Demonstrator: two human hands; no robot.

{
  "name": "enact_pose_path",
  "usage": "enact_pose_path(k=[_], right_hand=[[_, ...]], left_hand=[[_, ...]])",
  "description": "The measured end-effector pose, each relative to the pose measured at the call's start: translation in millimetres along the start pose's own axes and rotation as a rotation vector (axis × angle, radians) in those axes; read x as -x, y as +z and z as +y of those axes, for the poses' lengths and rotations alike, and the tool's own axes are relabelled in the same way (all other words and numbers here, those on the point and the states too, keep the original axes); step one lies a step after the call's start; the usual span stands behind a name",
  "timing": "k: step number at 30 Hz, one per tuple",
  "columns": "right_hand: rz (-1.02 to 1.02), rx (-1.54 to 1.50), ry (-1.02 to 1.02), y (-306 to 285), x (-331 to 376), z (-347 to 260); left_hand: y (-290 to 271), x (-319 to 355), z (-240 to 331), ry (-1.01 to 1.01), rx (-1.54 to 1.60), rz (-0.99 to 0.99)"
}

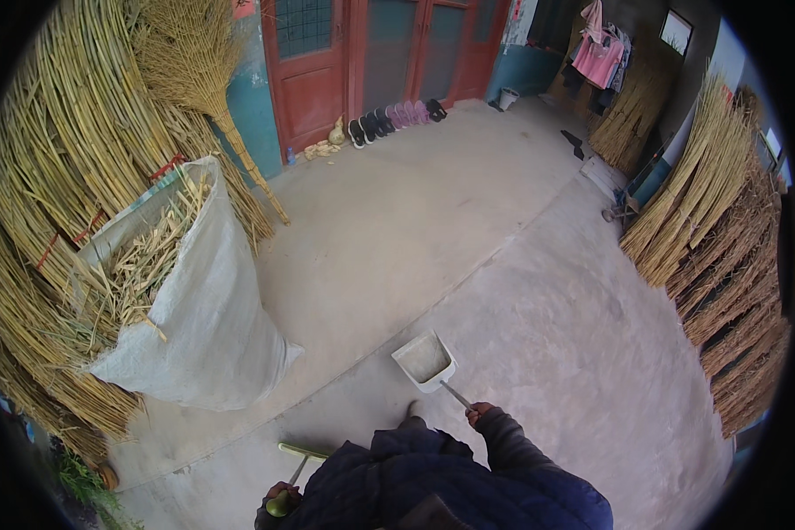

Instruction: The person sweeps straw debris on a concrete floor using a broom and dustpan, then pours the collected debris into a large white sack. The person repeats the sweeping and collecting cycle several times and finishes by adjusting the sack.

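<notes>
**Dustpan and broom, yard: spill risk**

Right hand (480, 412), lower centre: fist closed on the handle of the dustpan (425, 360), held above the floor. Left hand (280, 497), bottom left: wrapped round the broom (299, 459). Sack (212, 309), left: brimming. Tilting the dustpan could likely scatter its dust.

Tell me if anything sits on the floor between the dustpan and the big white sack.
Nothing visible does. Bare concrete lies between the dustpan, held by the right hand, and the straw-filled white sack to its left.
</notes>
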State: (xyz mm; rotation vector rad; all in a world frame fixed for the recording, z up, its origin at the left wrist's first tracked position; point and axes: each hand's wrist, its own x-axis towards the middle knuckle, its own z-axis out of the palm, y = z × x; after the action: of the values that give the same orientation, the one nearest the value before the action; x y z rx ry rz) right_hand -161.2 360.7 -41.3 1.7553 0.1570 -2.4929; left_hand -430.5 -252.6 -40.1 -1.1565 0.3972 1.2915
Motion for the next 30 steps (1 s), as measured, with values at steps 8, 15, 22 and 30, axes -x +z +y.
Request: enact_pose_path(k=[8, 15, 22, 30], right_hand=[[0.059, -0.113, 0.167, -57, -61, -59], [-0.020, -0.273, 0.318, -88, -69, -107], [-0.105, -0.423, 0.335, -131, -50, -148], [-0.112, -0.555, 0.062, -148, 9, -181]], left_hand=[[75, -16, -6, 0.043, -0.141, 0.098], [202, -43, -12, 0.023, -0.269, 0.169], [315, -78, -3, -0.074, -0.387, 0.193], [466, -123, -6, -0.101, -0.755, 0.051]])
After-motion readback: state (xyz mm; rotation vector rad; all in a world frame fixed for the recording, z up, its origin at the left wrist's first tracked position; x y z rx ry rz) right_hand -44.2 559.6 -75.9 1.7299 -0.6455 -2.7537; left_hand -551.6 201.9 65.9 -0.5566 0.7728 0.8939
